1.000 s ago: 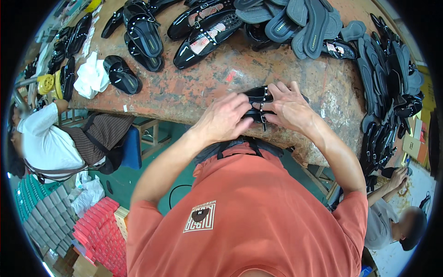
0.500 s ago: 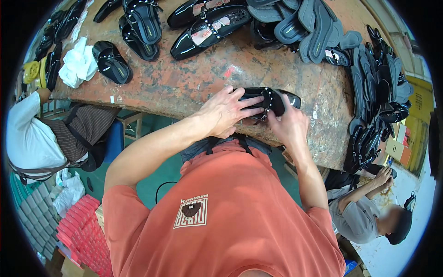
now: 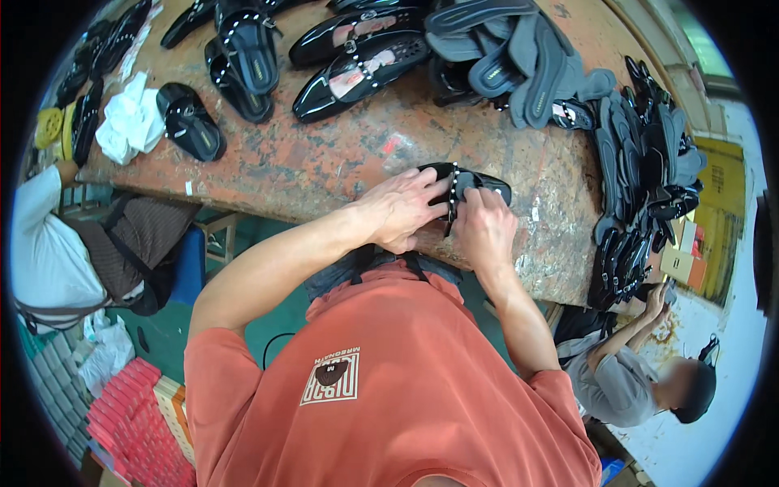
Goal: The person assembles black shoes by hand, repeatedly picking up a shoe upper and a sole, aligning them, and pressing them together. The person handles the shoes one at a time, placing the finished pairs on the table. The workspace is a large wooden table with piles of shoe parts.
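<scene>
A glossy black shoe (image 3: 501, 191) with a studded strap (image 3: 454, 180) lies on its side-to-side length at the table's front edge, toe pointing right. My left hand (image 3: 399, 209) is closed round its heel end, fingers reaching toward the strap. Bent at the knuckles, the fingers of my right hand (image 3: 485, 231) press into the opening just right of the strap. They grip a dark grey insole (image 3: 462, 180), mostly hidden by the shoe and my fingers.
Loose grey insoles (image 3: 540, 81) are heaped beyond my hands, with more insoles and shoes (image 3: 629, 170) along the right. Finished-looking black shoes (image 3: 337, 85) and white crumpled paper (image 3: 130, 120) lie farther left. One person (image 3: 65, 243) sits at left, another (image 3: 629, 381) at right.
My right hand has moved left and its fingers now reach inside the shoe beside the strap. The dark insole sits lower in the shoe. My view has shifted slightly.
</scene>
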### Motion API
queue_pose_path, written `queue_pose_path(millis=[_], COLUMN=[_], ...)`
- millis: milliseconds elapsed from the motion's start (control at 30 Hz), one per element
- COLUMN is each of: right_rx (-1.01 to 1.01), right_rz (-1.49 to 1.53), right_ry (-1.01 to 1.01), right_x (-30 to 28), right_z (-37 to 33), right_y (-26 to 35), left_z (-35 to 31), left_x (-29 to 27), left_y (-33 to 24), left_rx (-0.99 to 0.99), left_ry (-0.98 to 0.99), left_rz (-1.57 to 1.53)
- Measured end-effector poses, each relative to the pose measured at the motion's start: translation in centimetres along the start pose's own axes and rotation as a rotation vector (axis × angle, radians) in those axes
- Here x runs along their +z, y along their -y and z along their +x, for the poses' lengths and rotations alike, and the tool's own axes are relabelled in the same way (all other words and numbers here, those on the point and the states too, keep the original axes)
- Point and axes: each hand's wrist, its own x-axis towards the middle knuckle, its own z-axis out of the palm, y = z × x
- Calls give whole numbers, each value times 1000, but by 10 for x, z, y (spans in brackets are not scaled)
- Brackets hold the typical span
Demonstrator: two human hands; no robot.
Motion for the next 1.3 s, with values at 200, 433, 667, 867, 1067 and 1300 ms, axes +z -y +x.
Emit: queue_pose_path(millis=[200,433,667,867,1067,1300], right_rx=[-31,-50,5,-339,-190,-257], right_rz=[74,406,508,380,-225,-227], right_ry=[317,254,228,179,694,1158], right_x=[-11,0,14,-9,-88,-97], right_z=[8,-5,-11,-15,21,39], right_y=[-27,-90,-106,-93,-72,-58], left_z=[-11,57,14,-29,50,39], left_x=[0,18,-5,-35,-87,-88], left_y=[9,11,6,-10,-61,-79], left_rx=[132,330,264,-499,9,-275], left_ry=[-31,-53,-202,-550,-727,-706], left_rz=[30,47,92,-566,-473,-342])
